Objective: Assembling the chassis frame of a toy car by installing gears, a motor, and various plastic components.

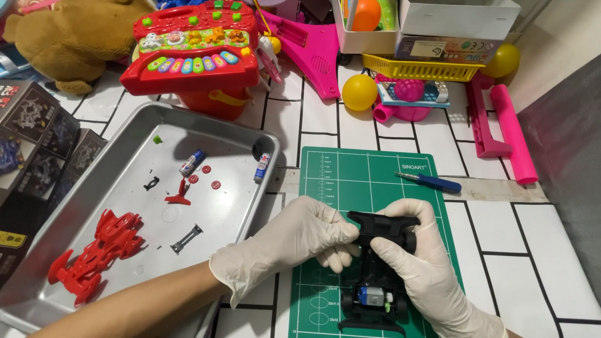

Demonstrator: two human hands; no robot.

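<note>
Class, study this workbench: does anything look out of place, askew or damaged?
Nothing looks damaged. The red car body and small parts lie loose in the metal tray, while both gloved hands hold the black chassis over the green mat.

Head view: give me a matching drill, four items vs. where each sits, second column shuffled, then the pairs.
Items:
1. black toy car chassis
2. red car body shell
3. blue-handled tool
4. yellow ball

Places:
A. in the metal tray, near its left corner
B. on the white tabletop, beside the yellow basket
C. held by left hand and right hand over the green cutting mat
D. lying at the mat's upper right edge

Pairs: 1-C, 2-A, 3-D, 4-B
</note>
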